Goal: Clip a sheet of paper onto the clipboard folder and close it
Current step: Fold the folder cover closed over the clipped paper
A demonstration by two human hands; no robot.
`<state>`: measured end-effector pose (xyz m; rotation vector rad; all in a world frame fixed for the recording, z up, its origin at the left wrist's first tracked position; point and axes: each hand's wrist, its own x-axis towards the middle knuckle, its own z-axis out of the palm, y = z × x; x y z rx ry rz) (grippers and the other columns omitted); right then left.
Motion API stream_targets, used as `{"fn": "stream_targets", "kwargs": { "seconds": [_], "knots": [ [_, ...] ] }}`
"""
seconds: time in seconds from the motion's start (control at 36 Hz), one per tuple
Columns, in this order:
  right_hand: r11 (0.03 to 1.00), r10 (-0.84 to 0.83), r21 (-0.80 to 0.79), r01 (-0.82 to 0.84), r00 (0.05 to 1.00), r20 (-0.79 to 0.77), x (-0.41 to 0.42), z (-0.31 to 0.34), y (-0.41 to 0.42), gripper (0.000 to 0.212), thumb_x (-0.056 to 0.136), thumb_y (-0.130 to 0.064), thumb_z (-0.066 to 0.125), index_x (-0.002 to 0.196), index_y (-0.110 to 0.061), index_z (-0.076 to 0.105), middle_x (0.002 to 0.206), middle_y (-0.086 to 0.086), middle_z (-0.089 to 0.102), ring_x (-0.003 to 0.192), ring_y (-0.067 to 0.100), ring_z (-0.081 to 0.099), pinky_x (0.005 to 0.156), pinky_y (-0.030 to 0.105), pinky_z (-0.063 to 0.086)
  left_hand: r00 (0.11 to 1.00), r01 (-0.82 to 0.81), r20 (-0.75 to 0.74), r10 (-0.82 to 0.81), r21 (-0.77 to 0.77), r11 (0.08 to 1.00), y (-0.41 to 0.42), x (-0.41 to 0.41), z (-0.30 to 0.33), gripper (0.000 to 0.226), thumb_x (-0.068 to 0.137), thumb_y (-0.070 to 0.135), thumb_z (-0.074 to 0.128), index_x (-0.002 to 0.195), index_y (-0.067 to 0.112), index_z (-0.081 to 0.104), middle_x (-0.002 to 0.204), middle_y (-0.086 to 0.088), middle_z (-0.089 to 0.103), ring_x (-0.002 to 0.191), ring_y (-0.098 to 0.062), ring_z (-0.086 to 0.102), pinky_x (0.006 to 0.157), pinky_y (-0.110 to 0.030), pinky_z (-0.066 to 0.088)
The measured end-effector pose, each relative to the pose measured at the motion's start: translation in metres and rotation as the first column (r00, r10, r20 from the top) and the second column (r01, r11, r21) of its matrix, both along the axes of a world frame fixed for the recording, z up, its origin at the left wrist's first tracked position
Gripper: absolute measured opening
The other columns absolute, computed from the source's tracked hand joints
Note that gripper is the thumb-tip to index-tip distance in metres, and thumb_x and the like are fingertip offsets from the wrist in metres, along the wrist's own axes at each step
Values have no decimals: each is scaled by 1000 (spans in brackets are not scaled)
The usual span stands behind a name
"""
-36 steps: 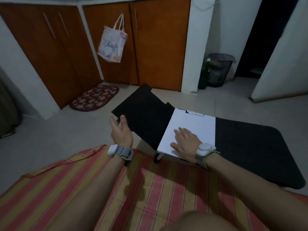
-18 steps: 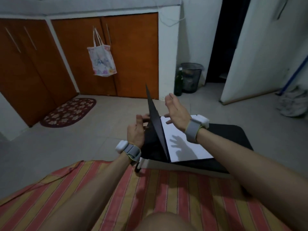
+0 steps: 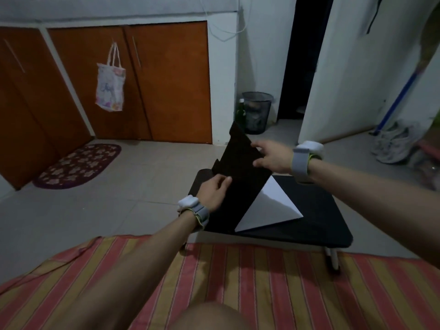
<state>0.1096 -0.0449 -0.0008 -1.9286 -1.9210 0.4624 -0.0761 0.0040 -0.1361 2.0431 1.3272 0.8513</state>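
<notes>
The black clipboard folder lies on a low black table [image 3: 319, 217]. Its cover [image 3: 240, 184] is tilted over the white sheet of paper [image 3: 269, 208], leaving a triangle of the paper showing at the right. The clip is hidden under the cover. My left hand [image 3: 213, 194] presses on the cover's outer face near its left edge. My right hand [image 3: 272, 158] grips the cover's upper right edge between thumb and fingers. Both wrists wear grey bands with white units.
A striped red and yellow mattress [image 3: 262, 282] lies under my arms. Beyond the table are a tiled floor, a wire bin [image 3: 257, 113] with a green bottle beside it, orange cabinet doors with a hanging bag [image 3: 110, 89], a floral rug [image 3: 78, 165] and shoes [image 3: 390, 144].
The cover swung from flat open at the left, through upright, to leaning over the paper. My right hand left the paper and took the cover's edge. The camera view shifted right.
</notes>
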Motion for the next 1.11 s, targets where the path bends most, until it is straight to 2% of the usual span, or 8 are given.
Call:
{"fn": "stream_targets", "kwargs": {
  "seconds": [0.08, 0.17, 0.25, 0.39, 0.5, 0.72, 0.97, 1.11],
  "knots": [
    [997, -56, -49, 54, 998, -40, 18, -14, -6, 63, 91, -6, 62, 147, -10, 32, 131, 20, 56, 95, 29, 63, 61, 29, 54, 975, 34, -219, -38, -25, 999, 6, 0, -16, 52, 94, 53, 38, 129, 17, 50, 124, -11, 60, 110, -26, 58, 87, -33, 45],
    [990, -94, -106, 97, 995, 32, 34, -35, -14, 65, 91, -7, 62, 147, -8, 29, 140, 19, 49, 121, 31, 52, 89, 28, 42, 935, 38, -349, -71, -101, 994, 8, 3, -28, 62, 95, 56, 33, 141, 16, 37, 143, -15, 45, 127, -32, 46, 105, -45, 39],
    [971, -127, -199, 132, 991, 38, 44, -56, -24, 63, 92, -14, 62, 145, -9, 30, 135, 19, 52, 120, 31, 53, 91, 31, 40, 897, 34, -435, -80, -112, 993, 9, 9, -37, 66, 93, 62, 26, 144, 20, 31, 150, -12, 36, 134, -32, 38, 111, -52, 28],
    [955, -116, -257, 146, 985, 128, 53, -84, -36, 72, 89, -33, 65, 144, -14, 23, 122, 16, 60, 85, 29, 67, 70, 39, 58, 832, 54, -551, -67, -41, 998, 11, 15, -50, 71, 90, 67, 24, 144, 21, 28, 151, -15, 33, 137, -34, 32, 115, -55, 16],
    [943, -146, -280, 178, 981, 131, 67, -105, -41, 74, 91, -37, 62, 145, -18, 17, 116, 15, 60, 58, 21, 64, 40, 27, 50, 796, 109, -599, -86, 2, 994, 14, 18, -57, 75, 88, 70, 25, 144, 21, 30, 149, -15, 35, 136, -33, 32, 116, -52, 18],
    [955, 45, -278, 102, 877, 478, 80, -133, -49, 57, 96, -56, 35, 142, -21, 37, 139, 13, 43, 116, 34, 52, 92, 43, 47, 772, 145, -632, -67, 73, 987, 10, 35, -67, 75, 86, 70, 31, 141, 18, 35, 147, -19, 32, 136, -36, 27, 114, -47, 24],
    [936, 48, -327, 132, 871, 489, 82, -160, -38, 69, 97, -60, 26, 153, -22, 15, 163, 9, 8, 148, 33, 11, 116, 48, 22, 781, 191, -615, -109, 69, 979, 15, 50, -67, 77, 81, 75, 35, 140, 25, 34, 151, -11, 28, 141, -32, 19, 116, -54, 16],
    [965, 107, -260, 35, 851, 514, 100, -165, -39, 65, 97, -60, 23, 151, -24, 20, 160, 7, 18, 144, 30, 21, 113, 47, 30, 785, 206, -610, -107, 94, 974, 25, 49, -61, 73, 80, 76, 34, 132, 25, 41, 138, -10, 39, 128, -31, 34, 110, -51, 28]
  ]
}}
